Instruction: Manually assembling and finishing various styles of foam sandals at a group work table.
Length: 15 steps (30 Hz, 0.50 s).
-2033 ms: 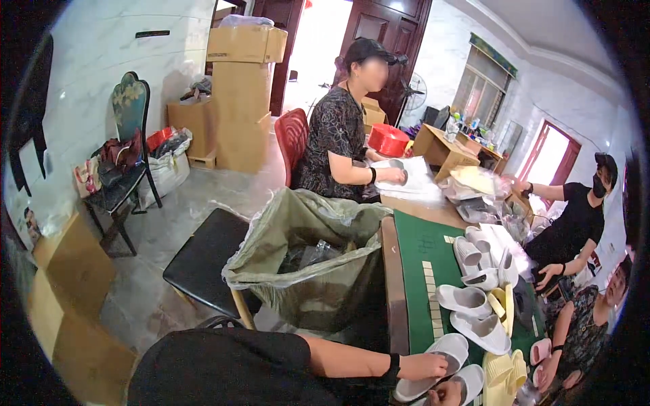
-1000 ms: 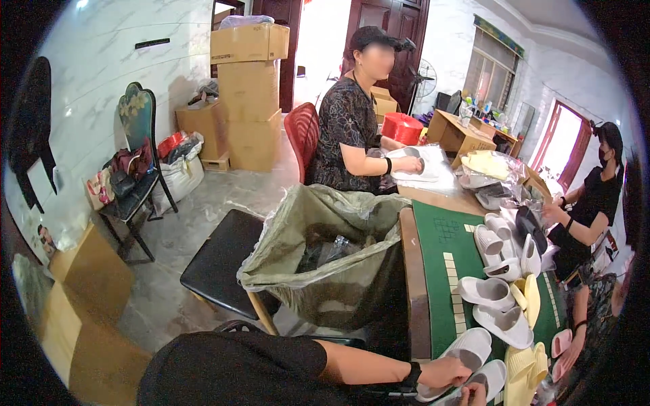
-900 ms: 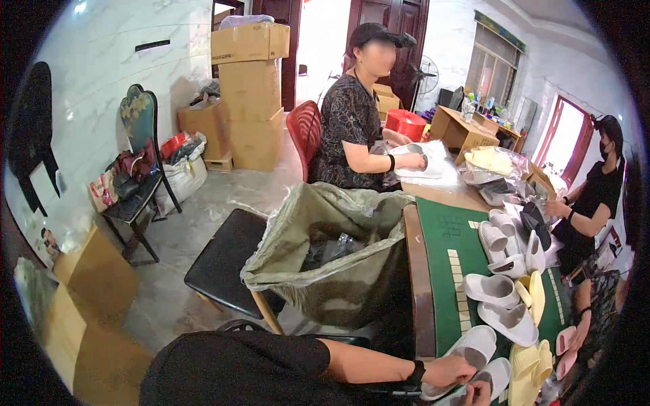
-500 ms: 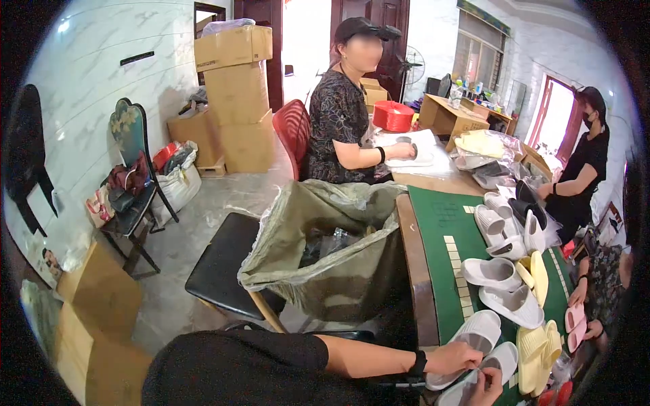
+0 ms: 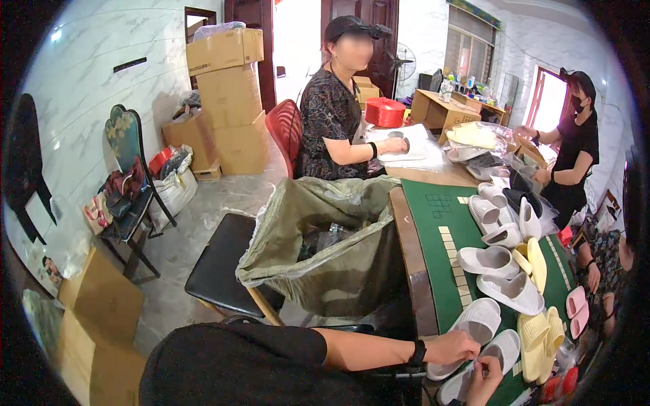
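My left hand (image 5: 452, 346), with a black band at its wrist, reaches over a pair of light grey slippers at the near edge of the table. Its fingertips are pinched together. Close by, my right hand (image 5: 485, 379) meets it, thumb and fingers also pinched; whatever lies between them is too small to make out. One grey slipper (image 5: 478, 318) extends beyond my left hand, and its mate (image 5: 505, 348) lies just to the right, partly covered by my hands.
Yellow slippers (image 5: 533, 338), more grey slippers (image 5: 511, 292) and pink slippers (image 5: 577, 311) lie on the green mat (image 5: 423, 233). Left of the table stands a large open sack (image 5: 332, 291) beside a black stool (image 5: 230, 264). Co-workers stand or sit around the table.
The view has shifted slightly. A co-worker's hands have drawn away from the pink slippers, and the standing person at far right has an arm stretched leftward. My hands stay over the grey pair.
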Available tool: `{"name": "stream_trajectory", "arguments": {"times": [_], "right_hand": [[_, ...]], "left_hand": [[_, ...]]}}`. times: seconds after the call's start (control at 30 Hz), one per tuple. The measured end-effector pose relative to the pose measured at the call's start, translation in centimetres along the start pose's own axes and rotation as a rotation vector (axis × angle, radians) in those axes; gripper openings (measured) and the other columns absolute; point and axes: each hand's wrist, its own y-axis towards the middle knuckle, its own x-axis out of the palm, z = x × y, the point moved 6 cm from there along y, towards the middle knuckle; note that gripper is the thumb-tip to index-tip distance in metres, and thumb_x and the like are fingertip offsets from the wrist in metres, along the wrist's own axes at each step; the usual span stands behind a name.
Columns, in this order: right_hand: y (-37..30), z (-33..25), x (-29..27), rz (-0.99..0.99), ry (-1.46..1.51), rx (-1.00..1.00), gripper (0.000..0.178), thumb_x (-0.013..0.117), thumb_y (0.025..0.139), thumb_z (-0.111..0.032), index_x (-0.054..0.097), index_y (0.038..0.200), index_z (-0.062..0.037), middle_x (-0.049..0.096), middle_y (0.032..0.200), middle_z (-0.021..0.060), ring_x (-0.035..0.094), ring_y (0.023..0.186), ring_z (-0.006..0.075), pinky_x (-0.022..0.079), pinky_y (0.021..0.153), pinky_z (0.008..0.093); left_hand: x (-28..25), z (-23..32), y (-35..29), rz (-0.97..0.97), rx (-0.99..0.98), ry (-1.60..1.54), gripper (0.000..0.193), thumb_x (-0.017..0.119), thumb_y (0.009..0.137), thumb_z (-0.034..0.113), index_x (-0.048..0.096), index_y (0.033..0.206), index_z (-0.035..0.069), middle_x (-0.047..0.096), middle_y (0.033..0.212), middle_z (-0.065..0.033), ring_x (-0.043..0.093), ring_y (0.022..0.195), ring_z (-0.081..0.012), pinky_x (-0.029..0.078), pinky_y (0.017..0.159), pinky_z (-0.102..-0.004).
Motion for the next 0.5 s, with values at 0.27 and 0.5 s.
{"name": "stream_trajectory", "arguments": {"times": [0.27,0.5], "right_hand": [[-0.2,-1.5,0.1,0.047,-0.007,-0.134,0.01,0.064,0.096,-0.009,0.064,0.098,0.0015,0.056,0.073,0.0032,0.044,0.057,0.0097,0.038,0.053,0.0266],[0.1,-2.3,0.1,0.004,-0.069,-0.082,0.014,0.064,0.097,-0.012,0.065,0.1,0.0009,0.065,0.087,0.0121,0.059,0.073,0.0209,0.05,0.07,0.0351]], "left_hand": [[0.1,0.1,-0.1,-0.006,0.033,0.01,0.006,0.061,0.081,0.005,0.055,0.079,0.008,0.058,0.074,-0.0102,0.06,0.075,-0.0347,0.045,0.066,-0.0437],[-0.1,0.2,-0.2,0.046,0.019,0.013,0.006,0.06,0.08,0.007,0.055,0.076,0.007,0.056,0.068,-0.0116,0.058,0.072,-0.0349,0.043,0.063,-0.0438]]}}
